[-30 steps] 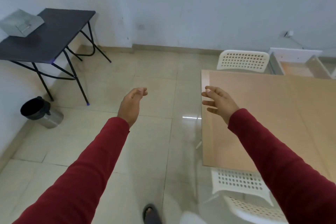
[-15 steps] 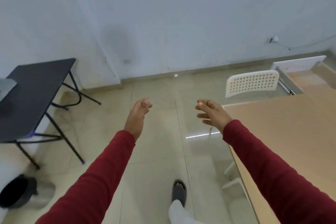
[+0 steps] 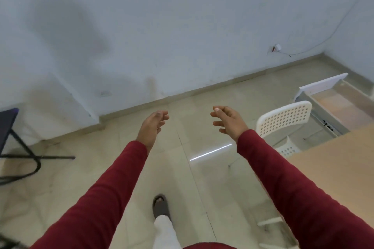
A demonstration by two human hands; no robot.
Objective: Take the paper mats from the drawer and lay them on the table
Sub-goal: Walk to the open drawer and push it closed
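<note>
My left hand [image 3: 153,125] and my right hand [image 3: 228,122] are stretched out in front of me over the tiled floor, both empty with loosely spread fingers, in dark red sleeves. An open drawer [image 3: 342,105] with a white front panel sits at the far right near the wall; its inside looks pale wood, and I cannot make out paper mats in it. The light wooden table [image 3: 332,168] fills the right edge, to the right of my right arm.
A white perforated chair [image 3: 283,119] stands between my right hand and the drawer. A second white chair [image 3: 271,222] is tucked under the table's near side. A black folding table [image 3: 8,119] stands at the left edge. My foot in a dark slipper [image 3: 160,206] is on the floor.
The view has swung up and left along the wall. The table, chair and drawer slid further right, the black table and bin moved out at left. Both hands stay empty and spread.
</note>
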